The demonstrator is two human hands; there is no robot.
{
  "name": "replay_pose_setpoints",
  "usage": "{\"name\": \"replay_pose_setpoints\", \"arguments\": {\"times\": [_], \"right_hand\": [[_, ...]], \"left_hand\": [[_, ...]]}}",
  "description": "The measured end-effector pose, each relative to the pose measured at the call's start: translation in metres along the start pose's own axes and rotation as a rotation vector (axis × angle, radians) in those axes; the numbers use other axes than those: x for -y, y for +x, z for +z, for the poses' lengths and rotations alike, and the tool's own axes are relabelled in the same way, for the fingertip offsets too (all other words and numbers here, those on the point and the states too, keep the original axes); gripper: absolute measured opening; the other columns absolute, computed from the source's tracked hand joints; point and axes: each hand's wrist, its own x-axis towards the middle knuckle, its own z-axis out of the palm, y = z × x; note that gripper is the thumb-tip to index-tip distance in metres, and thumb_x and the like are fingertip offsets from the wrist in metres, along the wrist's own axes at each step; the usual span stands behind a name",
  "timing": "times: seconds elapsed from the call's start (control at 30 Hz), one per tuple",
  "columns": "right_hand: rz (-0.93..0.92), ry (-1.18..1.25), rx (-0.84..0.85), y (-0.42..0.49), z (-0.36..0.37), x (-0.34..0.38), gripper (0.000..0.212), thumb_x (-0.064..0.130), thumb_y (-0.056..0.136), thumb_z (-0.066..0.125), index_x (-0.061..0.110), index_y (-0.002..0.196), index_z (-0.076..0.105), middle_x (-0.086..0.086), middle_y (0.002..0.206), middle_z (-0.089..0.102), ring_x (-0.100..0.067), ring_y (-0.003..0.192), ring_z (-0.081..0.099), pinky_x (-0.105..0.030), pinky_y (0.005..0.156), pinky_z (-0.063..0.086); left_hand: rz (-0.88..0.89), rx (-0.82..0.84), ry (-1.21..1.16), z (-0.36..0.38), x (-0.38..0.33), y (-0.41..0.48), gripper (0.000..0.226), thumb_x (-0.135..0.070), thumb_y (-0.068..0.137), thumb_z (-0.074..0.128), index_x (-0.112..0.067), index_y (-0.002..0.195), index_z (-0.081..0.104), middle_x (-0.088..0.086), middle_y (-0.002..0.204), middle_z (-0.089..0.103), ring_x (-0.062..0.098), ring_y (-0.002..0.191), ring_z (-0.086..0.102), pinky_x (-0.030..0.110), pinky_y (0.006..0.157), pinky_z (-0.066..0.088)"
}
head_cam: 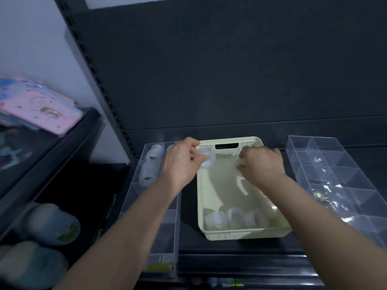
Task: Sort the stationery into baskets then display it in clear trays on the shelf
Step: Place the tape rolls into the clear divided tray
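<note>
Side shelf, far left of the fingers: pink and blue notebooks (pixel 41 109) lie stacked, well apart from both hands and not part of this step.
Left clear tray (pixel 127 204): it lies just left of the left fingers. Its far compartments hold a row of stored rolls (pixel 151 164) set on edge, probably so each one shows through the clear wall.
Left hand (pixel 180 162): its thumb and fingers pinch a clear tape roll (pixel 207 159) by the rim, above the basket's far left corner. That grip keeps the roll upright, which suits slotting it beside the others.
Cream basket (pixel 228 235): it stands on the dark shelf (pixel 188 206) between the two trays, under both sets of fingers, so each carry is short. The loose rolls (pixel 234 216) crowd its near end, towards the wrists and away from the fingertips.
Right hand (pixel 261 164): it is low inside the basket's far half with the fingers curled downward. Blur hides whether they hold anything.
Right clear tray (pixel 335 164): it lies right of the right fingers, and its compartments look mostly bare.
Step in hand: most likely moving tape from the basket to the left tray.
</note>
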Motion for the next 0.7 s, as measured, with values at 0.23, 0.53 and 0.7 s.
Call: {"name": "replay_pose_setpoints", "arguments": {"times": [0.23, 0.53, 0.7], "right_hand": [[-0.221, 0.392, -0.093, -0.017, -0.030, 0.088, 0.027, 0.038, 0.086, 0.059, 0.031, 0.112, 0.061, 0.006, 0.106, 0.064, -0.017, 0.101, 0.059, -0.032, 0.077, 0.047], [-0.300, 0.420, -0.010, -0.035, -0.026, 0.159, 0.028, 0.039, 0.083, 0.063, 0.032, 0.110, 0.062, 0.007, 0.103, 0.063, -0.016, 0.098, 0.059, -0.033, 0.078, 0.049], [-0.281, 0.432, 0.008, -0.039, -0.022, 0.168, 0.027, 0.036, 0.081, 0.066, 0.030, 0.107, 0.064, 0.008, 0.102, 0.063, -0.015, 0.095, 0.060, -0.034, 0.079, 0.050]], "left_hand": [[-0.158, 0.101, 0.128, -0.078, 0.063, -0.022, 0.012, -0.022, 0.080, 0.069, -0.025, 0.091, 0.066, -0.006, 0.080, 0.062, 0.019, 0.085, 0.062, 0.035, 0.081, 0.052], [-0.021, 0.231, 0.377, -0.085, 0.105, -0.047, 0.022, -0.007, 0.082, 0.059, -0.014, 0.099, 0.071, 0.006, 0.098, 0.064, 0.025, 0.093, 0.060, 0.034, 0.080, 0.049], [0.006, 0.235, 0.292, -0.081, 0.116, -0.047, 0.025, -0.015, 0.081, 0.070, -0.015, 0.105, 0.067, 0.005, 0.103, 0.063, 0.024, 0.095, 0.061, 0.034, 0.081, 0.050]]}}
